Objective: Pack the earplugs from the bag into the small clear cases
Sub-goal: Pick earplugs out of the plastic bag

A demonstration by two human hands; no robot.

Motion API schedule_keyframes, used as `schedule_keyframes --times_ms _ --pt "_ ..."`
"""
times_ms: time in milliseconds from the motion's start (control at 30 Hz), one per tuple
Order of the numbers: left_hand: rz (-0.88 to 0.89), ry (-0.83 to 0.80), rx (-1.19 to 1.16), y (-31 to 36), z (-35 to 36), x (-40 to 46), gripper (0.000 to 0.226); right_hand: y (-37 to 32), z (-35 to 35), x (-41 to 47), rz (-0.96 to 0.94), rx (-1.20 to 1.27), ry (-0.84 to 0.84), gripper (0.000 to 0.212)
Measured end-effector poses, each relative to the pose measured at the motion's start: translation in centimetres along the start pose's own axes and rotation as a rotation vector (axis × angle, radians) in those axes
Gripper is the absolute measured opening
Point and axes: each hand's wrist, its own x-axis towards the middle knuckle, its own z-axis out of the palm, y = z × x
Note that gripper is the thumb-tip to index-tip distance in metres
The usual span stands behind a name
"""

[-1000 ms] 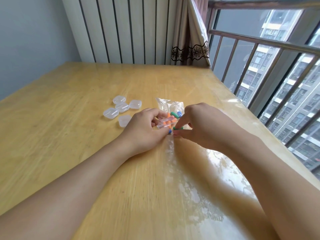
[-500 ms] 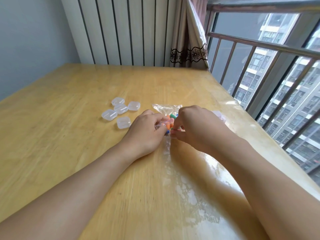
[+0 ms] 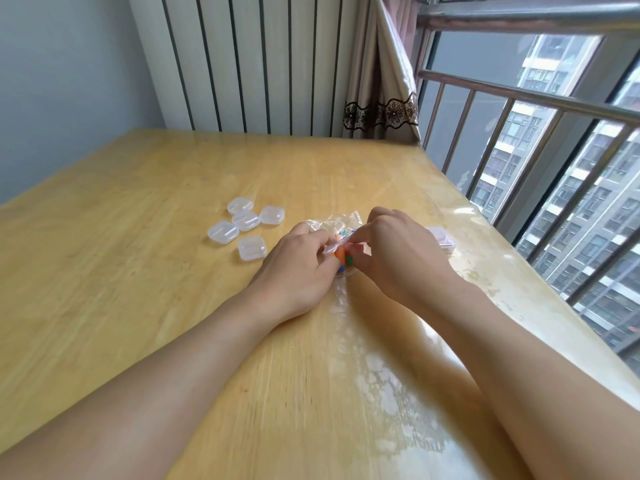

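Both hands, left hand (image 3: 298,268) and right hand (image 3: 391,251), pinch the small clear plastic bag (image 3: 337,225) of coloured earplugs (image 3: 340,252) right of the five clear cases (image 3: 247,226); opening it comes next, needing a gentle pull apart.

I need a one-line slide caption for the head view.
Both hands, left hand and right hand, pinch the earplug bag beside five clear cases.

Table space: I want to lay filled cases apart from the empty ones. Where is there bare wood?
Free: the table left of the five clear cases, the far stretch toward the radiator, and the near wood between the forearms. Crowded: the middle, where the left hand and right hand pinch the bag.
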Motion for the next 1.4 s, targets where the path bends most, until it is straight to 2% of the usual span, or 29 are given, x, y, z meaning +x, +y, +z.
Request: schedule_keyframes --times_ms 267,367,533,767,1033,1167,1300,1400 --pt "0.007 -0.021 -0.011 -0.4 -0.1 0.2 0.031 0.2 0.8 0.3 0.162 0.321 -0.009 0.018" --pt "0.002 -0.029 -0.028 -0.3 0.0 0.2 0.030 0.5 0.7 0.3 0.192 0.334 0.001 0.016" --pt "0.036 0.005 -0.014 -0.5 0.3 0.0 0.013 0.2 0.4 0.2 0.183 0.297 -0.010 0.018" --pt "0.028 0.005 0.005 -0.6 0.2 0.3 0.020 -0.2 1.0 0.2 0.184 0.393 -0.019 0.015" --pt "0.031 0.004 -0.044 -0.6 0.1 0.2 0.014 0.9 1.5 0.5 0.282 0.742 -0.060 0.015" --pt "0.024 0.046 -0.026 -0.5 0.3 0.3 0.003 0.9 1.1 0.5 0.210 0.681 -0.095 0.012" --pt "0.010 0.119 -0.019 -0.7 0.3 0.4 0.008 1.3 0.5 0.4 0.129 0.687 -0.136 0.013" --pt "-0.019 0.114 -0.037 -0.8 0.1 0.3 0.006 1.6 0.2 0.3 0.118 0.731 -0.155 0.016"
